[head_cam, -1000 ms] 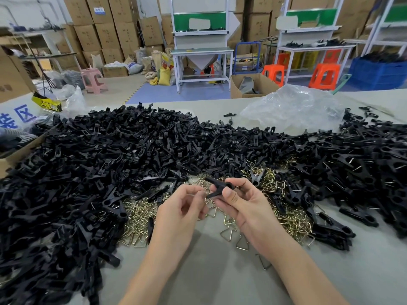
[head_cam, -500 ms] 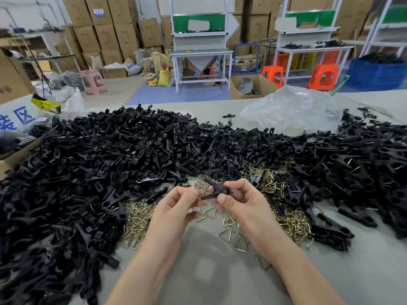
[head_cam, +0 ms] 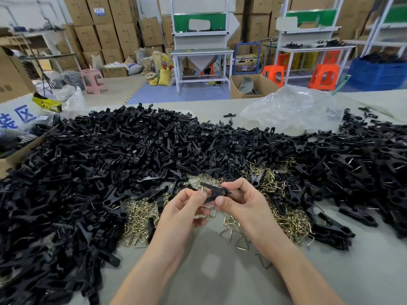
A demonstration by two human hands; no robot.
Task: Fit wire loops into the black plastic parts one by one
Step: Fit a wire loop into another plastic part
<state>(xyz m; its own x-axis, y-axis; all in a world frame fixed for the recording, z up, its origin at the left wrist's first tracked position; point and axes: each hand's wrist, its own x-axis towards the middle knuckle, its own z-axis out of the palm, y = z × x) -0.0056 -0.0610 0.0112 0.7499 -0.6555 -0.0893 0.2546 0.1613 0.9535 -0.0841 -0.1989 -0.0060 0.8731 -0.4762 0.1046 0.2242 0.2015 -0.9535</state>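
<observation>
Both hands were raised just above the grey, matt table (head_cam: 220,280), near its front edge. The right hand (head_cam: 244,201) gripped one black plastic part (head_cam: 217,192) between thumb and curled forefinger, holding it by its narrow waist. The part was a slim moulded piece with a forked, two-pronged end pointing left. The left hand (head_cam: 182,214) was closed in a tight pinch of thumb and forefinger at that forked end. Whether a wire loop sat inside the pinch could not be told.

Directly beneath and beside the hands lay the wire loops (head_cam: 141,219), thin, brass-coloured and bent into open triangles, tangled in a shallow, glinting drift. A few lay singly on the bare table.

The heap of black plastic parts (head_cam: 110,155), dull-surfaced and angular, spread across the table from left to right and ringed the wire on three sides. A crumpled clear plastic bag (head_cam: 290,108) rested behind the heap at right.
</observation>
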